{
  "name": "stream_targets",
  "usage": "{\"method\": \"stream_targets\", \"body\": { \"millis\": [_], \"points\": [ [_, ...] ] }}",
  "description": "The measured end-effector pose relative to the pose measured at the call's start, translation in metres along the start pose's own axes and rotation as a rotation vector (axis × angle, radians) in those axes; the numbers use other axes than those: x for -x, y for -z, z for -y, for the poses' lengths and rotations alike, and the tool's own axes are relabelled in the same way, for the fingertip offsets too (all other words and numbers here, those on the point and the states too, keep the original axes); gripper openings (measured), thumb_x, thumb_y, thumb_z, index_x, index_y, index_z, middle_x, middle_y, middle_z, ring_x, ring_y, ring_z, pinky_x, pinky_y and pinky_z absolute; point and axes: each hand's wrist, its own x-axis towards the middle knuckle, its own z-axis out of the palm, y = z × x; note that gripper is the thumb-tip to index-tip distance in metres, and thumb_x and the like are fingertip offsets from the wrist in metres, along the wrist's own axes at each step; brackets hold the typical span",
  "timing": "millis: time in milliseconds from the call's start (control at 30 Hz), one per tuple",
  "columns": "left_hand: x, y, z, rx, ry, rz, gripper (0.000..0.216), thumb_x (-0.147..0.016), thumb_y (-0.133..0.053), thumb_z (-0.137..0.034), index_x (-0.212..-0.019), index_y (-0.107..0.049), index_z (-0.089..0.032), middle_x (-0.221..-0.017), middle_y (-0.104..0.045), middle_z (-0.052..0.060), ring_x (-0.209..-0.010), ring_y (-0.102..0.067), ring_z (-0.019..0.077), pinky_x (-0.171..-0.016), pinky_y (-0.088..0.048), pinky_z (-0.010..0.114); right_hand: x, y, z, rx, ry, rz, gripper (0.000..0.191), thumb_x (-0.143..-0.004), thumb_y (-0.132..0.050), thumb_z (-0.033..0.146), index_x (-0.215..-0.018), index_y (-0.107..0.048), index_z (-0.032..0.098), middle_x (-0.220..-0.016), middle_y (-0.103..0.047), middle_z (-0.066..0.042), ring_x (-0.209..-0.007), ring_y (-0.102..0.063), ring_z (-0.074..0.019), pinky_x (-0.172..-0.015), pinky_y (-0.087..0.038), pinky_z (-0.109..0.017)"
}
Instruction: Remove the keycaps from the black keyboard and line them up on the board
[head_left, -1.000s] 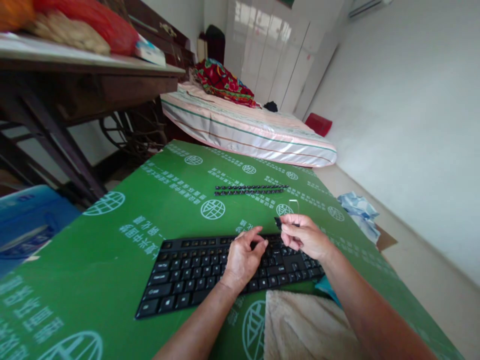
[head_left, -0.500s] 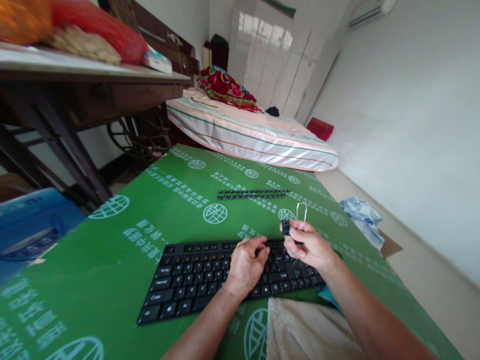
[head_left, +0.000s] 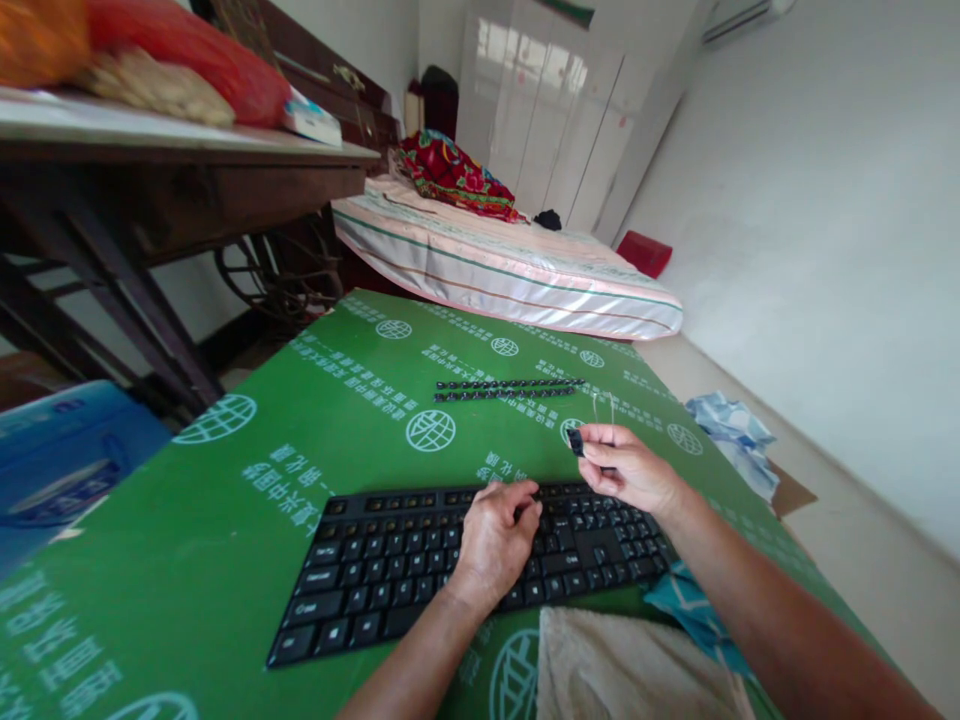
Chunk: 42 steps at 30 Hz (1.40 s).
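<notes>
A black keyboard [head_left: 390, 560] lies on a green printed board [head_left: 225, 480]. My left hand [head_left: 495, 540] rests on the keyboard's middle with its fingers curled down onto the upper key rows. My right hand [head_left: 626, 465] is raised a little above the keyboard's far right end. Its fingers pinch a small black keycap [head_left: 575, 441] together with a thin wire puller [head_left: 604, 408] that sticks up from the fingers. Two rows of removed black keycaps [head_left: 510, 389] lie in lines further back on the board.
A cream fleece cloth [head_left: 622, 670] and a blue patterned cloth [head_left: 694, 615] lie at the near edge. A blue box [head_left: 60, 460] sits at left below a dark wooden table [head_left: 150, 170]. A mattress [head_left: 510, 270] lies behind; crumpled cloth [head_left: 731, 425] on the floor right.
My right hand lifted off the keyboard with the keycap and wire puller and moved slightly back and right. My left hand stayed on the keys.
</notes>
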Motion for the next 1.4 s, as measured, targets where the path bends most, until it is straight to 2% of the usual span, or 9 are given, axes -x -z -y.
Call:
{"method": "stream_targets", "body": {
  "millis": [333, 633, 1067, 1400],
  "points": [
    [0.001, -0.003, 0.004, 0.16, 0.066, -0.18, 0.016, -0.076, -0.055, -0.016, -0.087, -0.066, -0.019, -0.087, -0.07, 0.003, -0.08, -0.065, 0.0167, -0.08, -0.052, 0.03, -0.009, 0.038, 0.021, 0.238, -0.054, -0.092, 0.032, -0.069, -0.07, 0.031, -0.089, -0.052, 0.014, -0.053, -0.06, 0.001, -0.034, -0.04, -0.0044, -0.032, -0.018, -0.015],
    [-0.002, -0.001, 0.004, 0.434, 0.282, -0.289, 0.022, -0.077, -0.054, -0.02, -0.099, -0.058, -0.015, -0.087, -0.069, 0.004, -0.083, -0.065, 0.015, -0.087, -0.049, 0.031, -0.017, 0.065, 0.019, 0.347, -0.144, -0.082, 0.031, -0.07, -0.068, 0.032, -0.089, -0.052, 0.015, -0.054, -0.061, 0.001, -0.034, -0.042, -0.0044, -0.031, -0.019, -0.015],
    [-0.004, 0.003, -0.003, 0.514, 0.424, -0.356, 0.023, -0.074, -0.061, -0.021, -0.097, -0.061, -0.017, -0.089, -0.071, 0.003, -0.087, -0.066, 0.017, -0.089, -0.05, 0.032, -0.019, 0.071, 0.005, 0.311, -0.224, 0.007, 0.025, -0.072, -0.065, 0.031, -0.086, -0.053, 0.014, -0.054, -0.062, -0.001, -0.033, -0.041, -0.0043, -0.033, -0.017, -0.016],
    [-0.006, 0.005, -0.007, 0.565, 0.493, -0.374, 0.025, -0.072, -0.063, -0.02, -0.096, -0.062, -0.017, -0.089, -0.071, 0.004, -0.088, -0.065, 0.0184, -0.089, -0.05, 0.033, -0.021, 0.073, 0.002, 0.283, -0.229, 0.043, 0.024, -0.073, -0.065, 0.031, -0.086, -0.054, 0.014, -0.055, -0.063, -0.002, -0.034, -0.042, -0.0043, -0.033, -0.018, -0.016]
  ]
}}
